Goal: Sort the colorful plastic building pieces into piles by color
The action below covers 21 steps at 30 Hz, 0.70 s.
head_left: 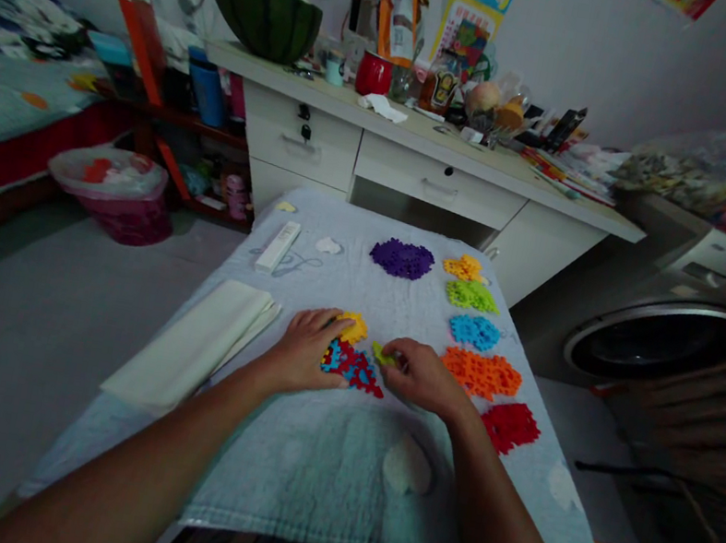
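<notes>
My left hand [307,351] rests on the cloth-covered table with its thumb and fingers around a partly joined panel of small interlocking plastic pieces. Its lower part is a red and blue section [355,366], and a yellow section [353,327] lies at the top by my fingertips. Just to the right, my right hand [413,372] pinches a yellow-green interlocking piece [382,354], partly hidden by the fingers. Close by on the right lie piles of similar pieces: orange [482,373], red [510,427], blue [474,331], green [472,295] and yellow-orange [463,267].
A purple pile [402,259] lies toward the back of the table. At the left are a folded cream cloth [195,345] and a narrow white box [278,247]. Behind stands a white desk [417,164]; a washing machine [667,297] is at right, a pink bin [128,207] at left.
</notes>
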Tool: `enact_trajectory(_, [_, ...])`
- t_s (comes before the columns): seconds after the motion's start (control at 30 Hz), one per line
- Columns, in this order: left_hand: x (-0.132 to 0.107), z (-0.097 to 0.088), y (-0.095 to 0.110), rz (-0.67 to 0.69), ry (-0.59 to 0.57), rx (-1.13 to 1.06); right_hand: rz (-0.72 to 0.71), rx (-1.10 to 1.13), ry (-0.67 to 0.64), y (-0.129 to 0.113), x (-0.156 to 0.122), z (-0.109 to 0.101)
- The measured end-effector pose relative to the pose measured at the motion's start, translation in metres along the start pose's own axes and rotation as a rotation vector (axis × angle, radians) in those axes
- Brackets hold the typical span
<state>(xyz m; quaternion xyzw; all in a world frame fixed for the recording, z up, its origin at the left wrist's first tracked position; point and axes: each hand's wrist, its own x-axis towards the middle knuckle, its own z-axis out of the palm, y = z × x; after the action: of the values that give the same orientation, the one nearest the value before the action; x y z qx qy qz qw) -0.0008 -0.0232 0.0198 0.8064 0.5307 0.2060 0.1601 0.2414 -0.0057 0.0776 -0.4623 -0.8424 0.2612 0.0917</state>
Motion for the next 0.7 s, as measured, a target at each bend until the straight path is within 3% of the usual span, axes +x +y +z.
enact_trajectory(0.23, [0.005,0.008,-0.003,0.025,0.094,-0.017,0.127,0.196,0.203,0.025,0.012,0.016])
enact_trajectory(0.4, [0.006,0.010,-0.004,0.012,0.137,-0.023,0.170,0.048,0.409,0.035,0.015,0.030])
enact_trajectory(0.7, [0.009,0.011,-0.012,0.005,0.242,-0.017,0.160,-0.117,0.336,0.030,0.013,0.028])
